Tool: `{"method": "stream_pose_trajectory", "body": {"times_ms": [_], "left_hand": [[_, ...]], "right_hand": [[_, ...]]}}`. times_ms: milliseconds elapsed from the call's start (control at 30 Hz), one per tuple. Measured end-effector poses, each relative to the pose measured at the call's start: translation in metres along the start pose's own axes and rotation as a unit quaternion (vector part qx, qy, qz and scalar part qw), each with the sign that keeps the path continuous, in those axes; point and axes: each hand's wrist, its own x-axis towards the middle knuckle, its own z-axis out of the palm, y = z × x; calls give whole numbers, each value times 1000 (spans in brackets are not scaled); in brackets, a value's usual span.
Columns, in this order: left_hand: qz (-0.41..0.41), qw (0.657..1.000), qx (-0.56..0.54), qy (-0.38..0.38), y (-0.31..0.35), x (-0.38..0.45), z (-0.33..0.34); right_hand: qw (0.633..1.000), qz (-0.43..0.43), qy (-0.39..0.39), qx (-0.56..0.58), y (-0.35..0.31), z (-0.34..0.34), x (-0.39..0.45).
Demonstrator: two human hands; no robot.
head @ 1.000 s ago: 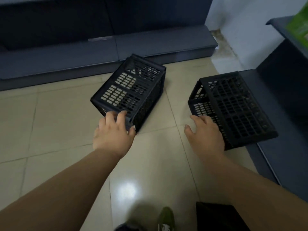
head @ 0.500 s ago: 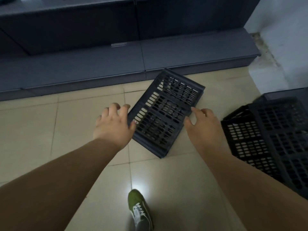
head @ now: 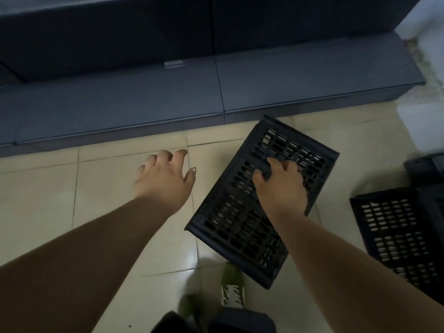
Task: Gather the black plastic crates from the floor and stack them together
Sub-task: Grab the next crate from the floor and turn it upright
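Observation:
A black slotted plastic crate (head: 240,219) lies bottom-up on the beige tiled floor in the middle right. My right hand (head: 281,186) rests on top of it, with the fingertips hooked into its slots. My left hand (head: 165,179) hovers over bare tile to the left of that crate, fingers spread, holding nothing. A second black crate (head: 396,234) lies at the right edge, partly cut off by the frame. Another dark crate part (head: 425,167) shows just behind it.
A low dark grey shelf base (head: 216,92) runs along the back wall. A white wall corner (head: 422,116) stands at the far right. My green shoes (head: 231,284) are on the tile directly below the crate.
My right hand has come down onto the middle crate and curled its fingers into the slots. My left hand has drifted away from the crate's left edge. The view has shifted left.

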Motion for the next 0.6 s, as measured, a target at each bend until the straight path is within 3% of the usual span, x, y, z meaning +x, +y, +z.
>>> {"method": "stream_pose_trajectory", "body": {"times_ms": [233,600], "left_hand": [[16,998,-13,-59,-16,88,64],[119,992,6,-49,-38,190,153]], "right_hand": [[998,43,-31,-17,-28,77,61],[979,196,-34,-48,-53,208,109]]}}
